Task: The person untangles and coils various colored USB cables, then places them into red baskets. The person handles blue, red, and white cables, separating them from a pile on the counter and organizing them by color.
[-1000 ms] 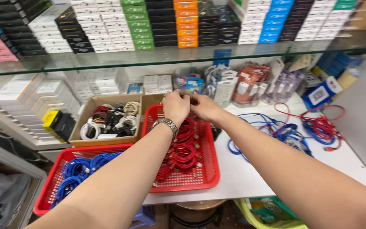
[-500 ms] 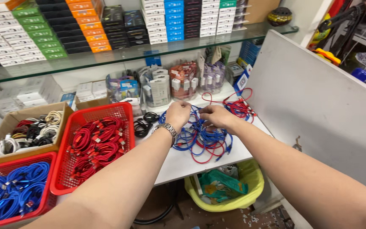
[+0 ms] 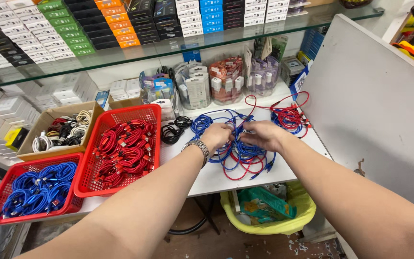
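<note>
Both hands have been brought closer together over the loose pile of blue cables (image 3: pixel 233 146) since half a second ago, and the view has been carried a little further right, so that the red basket of red cables (image 3: pixel 120 148) now sits left of centre. Both arms are stretched forward from the lower edge of the view, forearms converging on the pile. The left hand (image 3: pixel 216 135), with a metal wristwatch (image 3: pixel 198 147) on its wrist, is held palm down with its fingers curled into the blue cables at the pile's left side; strands seem to be pinched, though how firmly cannot be told. The right hand (image 3: pixel 263 135) is laid palm down on the pile's right side, fingers bent and closed loosely among the cables. The pile lies on the white table (image 3: pixel 207 177), with a bundle of red cables (image 3: pixel 288 116) just right of it, a coil of black cable (image 3: pixel 173 130) to its left, and a yellow bin (image 3: pixel 269 223) below it.
</note>
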